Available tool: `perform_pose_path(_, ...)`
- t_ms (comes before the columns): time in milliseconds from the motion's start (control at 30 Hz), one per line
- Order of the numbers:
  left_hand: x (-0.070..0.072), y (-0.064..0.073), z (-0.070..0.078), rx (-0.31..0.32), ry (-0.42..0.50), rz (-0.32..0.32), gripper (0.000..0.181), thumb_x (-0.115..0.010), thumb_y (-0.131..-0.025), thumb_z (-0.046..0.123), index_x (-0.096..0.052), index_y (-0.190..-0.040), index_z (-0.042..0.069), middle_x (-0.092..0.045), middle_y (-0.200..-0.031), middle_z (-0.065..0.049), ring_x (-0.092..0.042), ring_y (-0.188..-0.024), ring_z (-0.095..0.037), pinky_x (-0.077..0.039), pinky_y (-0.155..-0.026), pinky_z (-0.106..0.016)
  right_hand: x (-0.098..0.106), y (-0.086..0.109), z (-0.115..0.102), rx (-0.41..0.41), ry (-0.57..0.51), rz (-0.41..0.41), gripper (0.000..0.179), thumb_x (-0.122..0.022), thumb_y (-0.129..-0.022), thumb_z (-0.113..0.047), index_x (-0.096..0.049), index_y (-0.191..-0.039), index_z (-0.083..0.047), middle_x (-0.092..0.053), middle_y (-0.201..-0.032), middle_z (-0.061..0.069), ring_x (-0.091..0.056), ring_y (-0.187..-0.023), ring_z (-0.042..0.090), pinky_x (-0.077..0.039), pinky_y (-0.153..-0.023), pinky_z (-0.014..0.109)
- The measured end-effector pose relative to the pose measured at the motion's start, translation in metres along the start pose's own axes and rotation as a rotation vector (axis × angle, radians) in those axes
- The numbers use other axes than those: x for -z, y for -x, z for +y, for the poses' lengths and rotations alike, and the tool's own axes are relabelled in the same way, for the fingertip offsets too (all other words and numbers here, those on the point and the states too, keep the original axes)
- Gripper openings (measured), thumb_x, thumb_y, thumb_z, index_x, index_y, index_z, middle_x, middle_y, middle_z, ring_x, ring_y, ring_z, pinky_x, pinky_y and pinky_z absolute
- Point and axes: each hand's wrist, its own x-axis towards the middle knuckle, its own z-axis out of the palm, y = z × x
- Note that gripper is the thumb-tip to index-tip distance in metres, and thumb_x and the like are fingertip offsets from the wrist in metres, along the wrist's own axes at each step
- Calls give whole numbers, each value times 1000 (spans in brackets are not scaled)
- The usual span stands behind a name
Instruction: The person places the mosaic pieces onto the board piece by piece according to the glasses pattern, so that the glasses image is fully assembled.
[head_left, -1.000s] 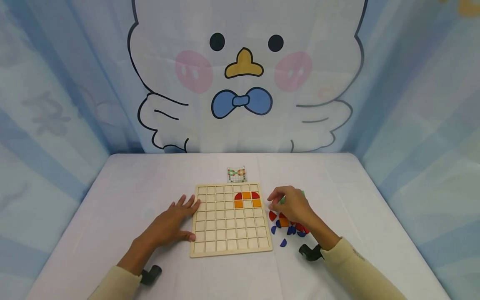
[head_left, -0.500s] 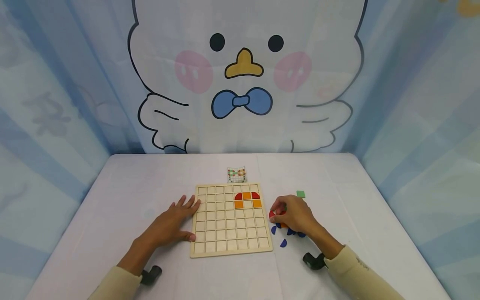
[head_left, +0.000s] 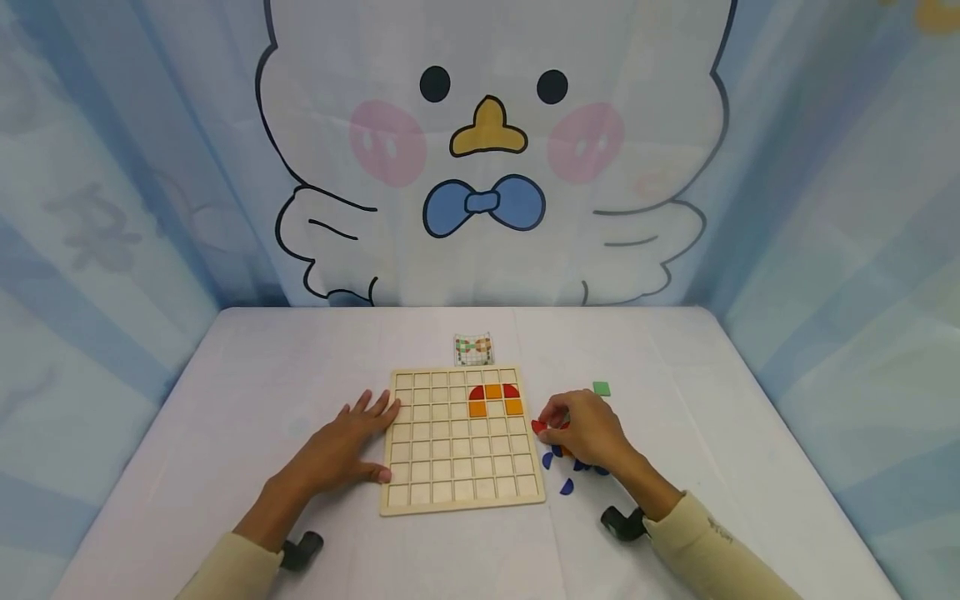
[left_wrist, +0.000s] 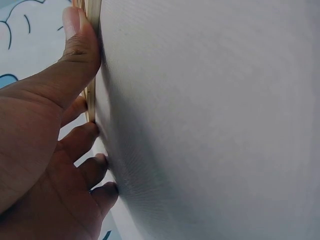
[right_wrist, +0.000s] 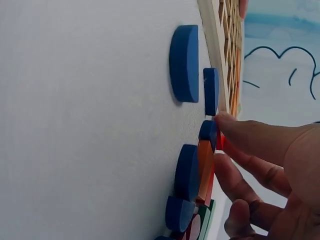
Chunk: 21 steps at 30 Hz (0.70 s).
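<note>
A square wooden grid board (head_left: 442, 454) lies on the table, with red quarter-round pieces (head_left: 511, 391) and orange squares (head_left: 477, 408) in its upper right cells. My left hand (head_left: 341, 446) rests at the board's left edge, fingers spread and thumb against the rim (left_wrist: 91, 55). Right of the board, my right hand (head_left: 588, 427) pinches a red piece (head_left: 538, 427) between thumb and fingers. In the right wrist view, a bit of that red piece (right_wrist: 220, 141) shows at the fingertips. The hand hides part of the loose pile beneath it.
Blue rounded pieces (head_left: 567, 486) and an orange block (right_wrist: 205, 167) lie beside and under the right hand. One green square (head_left: 602, 388) sits apart behind it. A small pattern card (head_left: 473, 349) lies beyond the board's far edge. A printed curtain hangs behind the table.
My right hand has come down from the upper part of the pile, uncovering the green square. The red piece has shifted slightly left, toward the board. The left hand stays put.
</note>
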Motion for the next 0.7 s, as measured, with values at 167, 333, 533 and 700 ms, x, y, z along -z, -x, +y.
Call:
perform_pose_path(167,1,1,1,0,-4,2,112,-90,-76,44,-33,-167,13,-24,-175,-15,-16,-164,-46,-22,-131,-65,-2,0,1,14,-51,-3,19,-90,-86,-15,-73,-94,-19,-67,-84,-3,-60,-69,13,-52,-59,28)
perform_pose_path(333,1,1,1,-1,-8,4,112,-90,-76,44,-33,-167,14,-24,-175,-15,-16,-164,-46,-22,-131,-64,-2,-1,-1,9,-58,24,16,-87,-89,-14,-72,-91,-20,-67,-84,-2,-59,-74,15,-50,-59,28)
perform_pose_path(533,-1,1,0,0,1,0,112,-90,-76,43,-33,-167,13,-24,-175,-15,-15,-164,-46,-22,-132,-64,-2,-4,-11,37,-106,70,15,-86,-90,-13,-73,-89,-21,-68,-83,-3,-59,-80,17,-46,-59,26)
perform_pose_path(700,-1,1,0,5,1,2,112,-90,-76,44,-33,-167,14,-24,-176,-14,-15,-164,-46,-22,-132,-64,-5,-7,-24,78,-159,56,15,-86,-90,-14,-72,-88,-21,-67,-82,-4,-57,-80,16,-43,-64,28)
